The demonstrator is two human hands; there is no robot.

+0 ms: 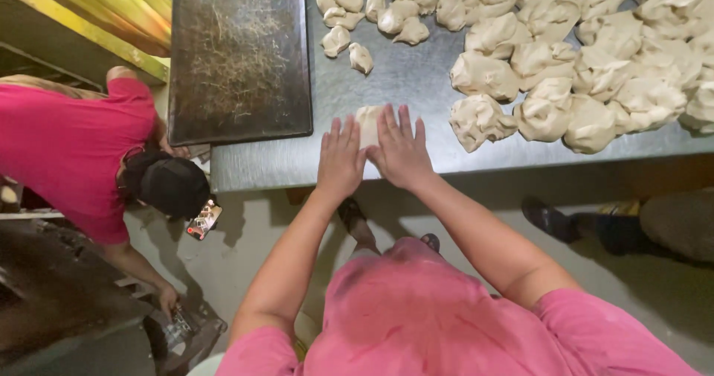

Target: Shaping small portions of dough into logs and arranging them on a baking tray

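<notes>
A pale piece of dough (367, 123) lies on the steel table (401, 78) near its front edge. My left hand (341, 159) and my right hand (401, 150) lie flat side by side on it, fingers spread and pointing away from me. The right palm covers most of the piece, and only its far end shows between the hands. Neither hand grips anything.
A dark baking tray (238, 52) rests at the table's left. Small dough pieces (372, 8) sit at the back, large dough lumps (580, 63) fill the right. A person in a pink shirt (71, 149) bends down at the left. Someone's feet (550, 218) show under the table.
</notes>
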